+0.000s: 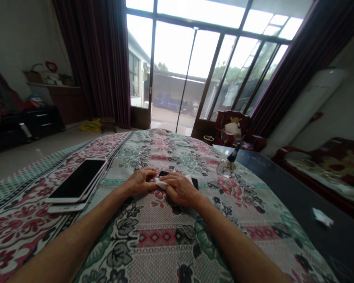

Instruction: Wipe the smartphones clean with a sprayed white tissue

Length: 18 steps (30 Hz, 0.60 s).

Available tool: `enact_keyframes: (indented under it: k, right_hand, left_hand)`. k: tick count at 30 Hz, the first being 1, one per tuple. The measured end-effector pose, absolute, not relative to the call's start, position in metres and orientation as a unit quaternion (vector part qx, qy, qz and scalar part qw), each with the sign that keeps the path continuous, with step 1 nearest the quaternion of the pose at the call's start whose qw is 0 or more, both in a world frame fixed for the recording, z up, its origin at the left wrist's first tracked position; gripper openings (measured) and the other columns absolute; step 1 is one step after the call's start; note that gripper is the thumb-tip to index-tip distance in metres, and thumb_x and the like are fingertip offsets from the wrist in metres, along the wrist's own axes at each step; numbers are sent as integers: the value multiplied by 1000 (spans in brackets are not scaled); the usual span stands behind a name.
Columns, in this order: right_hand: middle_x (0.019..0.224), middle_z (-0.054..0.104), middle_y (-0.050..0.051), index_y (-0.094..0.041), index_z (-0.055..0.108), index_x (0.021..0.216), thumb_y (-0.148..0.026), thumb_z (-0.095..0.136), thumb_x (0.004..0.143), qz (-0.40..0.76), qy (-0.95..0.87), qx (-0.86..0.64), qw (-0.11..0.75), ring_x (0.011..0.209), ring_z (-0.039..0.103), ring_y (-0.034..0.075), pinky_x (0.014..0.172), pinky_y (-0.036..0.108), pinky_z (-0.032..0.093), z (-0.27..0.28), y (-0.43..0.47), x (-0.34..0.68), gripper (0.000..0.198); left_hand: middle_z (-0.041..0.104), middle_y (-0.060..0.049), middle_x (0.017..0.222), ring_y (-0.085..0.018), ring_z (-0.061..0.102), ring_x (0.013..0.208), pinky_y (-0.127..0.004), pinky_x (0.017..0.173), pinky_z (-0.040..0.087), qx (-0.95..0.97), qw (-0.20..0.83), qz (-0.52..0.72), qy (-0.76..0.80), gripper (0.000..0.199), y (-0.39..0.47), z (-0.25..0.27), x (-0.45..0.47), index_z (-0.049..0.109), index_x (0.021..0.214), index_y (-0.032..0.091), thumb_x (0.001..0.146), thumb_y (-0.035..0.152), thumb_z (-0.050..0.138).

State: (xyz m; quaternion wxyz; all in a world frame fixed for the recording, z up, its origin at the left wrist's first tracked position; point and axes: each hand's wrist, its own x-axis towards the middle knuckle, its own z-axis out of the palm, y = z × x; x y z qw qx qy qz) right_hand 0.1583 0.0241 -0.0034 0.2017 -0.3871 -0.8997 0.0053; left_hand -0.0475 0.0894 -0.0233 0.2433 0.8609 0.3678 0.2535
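A dark smartphone (163, 173) lies across the flowered tablecloth in front of me, largely covered by my hands. My right hand (181, 189) rests over it, fingers pressed on a folded white tissue (160, 182) against the phone; more white shows behind the knuckles. At the phone's left end, my left hand (141, 181) is curled with thumb and fingers around the edge, its fingertips close to the tissue. Left of my left forearm sits a small stack of white-edged devices, the top one a tablet (78, 181) with a dark screen.
A clear glass bottle (225, 168) with a black top stands to the right on the tablecloth (153, 259). Beyond it, a dark tabletop (295, 196) holds a crumpled white tissue (323, 217). Wooden chairs and a glass door are farther back.
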Motion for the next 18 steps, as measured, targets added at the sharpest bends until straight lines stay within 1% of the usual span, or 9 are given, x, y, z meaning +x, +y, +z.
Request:
enact_keyframes:
  k: [4, 7, 10, 14, 16, 18]
  right_hand:
    - [113, 68, 4, -20, 66, 101, -11, 42, 88, -16, -868, -448, 212, 103, 59, 17, 94, 35, 41, -4, 26, 162, 28]
    - [117, 65, 7, -19, 64, 105, -13, 42, 91, -49, -857, -474, 193, 104, 57, 19, 93, 37, 41, -3, 31, 159, 28]
    - [123, 62, 7, -20, 62, 112, -15, 42, 91, -65, -866, -462, 178, 110, 54, 21, 95, 38, 41, -3, 34, 152, 29]
    - [124, 62, 5, -22, 63, 114, -15, 41, 91, -46, -893, -411, 177, 112, 53, 19, 98, 37, 38, -2, 24, 147, 33]
    - [124, 62, 3, -22, 63, 114, -15, 40, 91, -24, -905, -389, 169, 113, 53, 18, 99, 36, 37, 1, 13, 148, 33]
    - [124, 62, 2, -23, 63, 114, -16, 41, 91, -5, -913, -378, 155, 114, 52, 18, 100, 36, 36, 5, 1, 153, 32]
  left_hand:
    - [58, -7, 126, -23, 55, 111, -35, 96, 43, 871, 243, 238, 355, 36, 87, -17, -49, 66, 103, 23, 68, 29, 61]
    - [59, -7, 121, -22, 56, 106, -34, 90, 45, 882, 254, 221, 329, 38, 85, -10, -51, 64, 106, 22, 68, 28, 58]
    - [62, -5, 113, -21, 56, 97, -33, 84, 46, 879, 278, 196, 335, 41, 83, -5, -53, 63, 107, 25, 67, 26, 55]
    - [63, -5, 102, -21, 56, 94, -34, 85, 45, 877, 294, 179, 335, 39, 82, -2, -54, 64, 104, 23, 66, 25, 53]
    - [63, -5, 105, -22, 56, 98, -35, 88, 44, 880, 290, 182, 330, 40, 83, -3, -55, 63, 105, 23, 66, 25, 53]
    - [61, -7, 117, -24, 53, 108, -36, 95, 42, 884, 276, 195, 323, 46, 84, -6, -55, 61, 111, 22, 65, 24, 53]
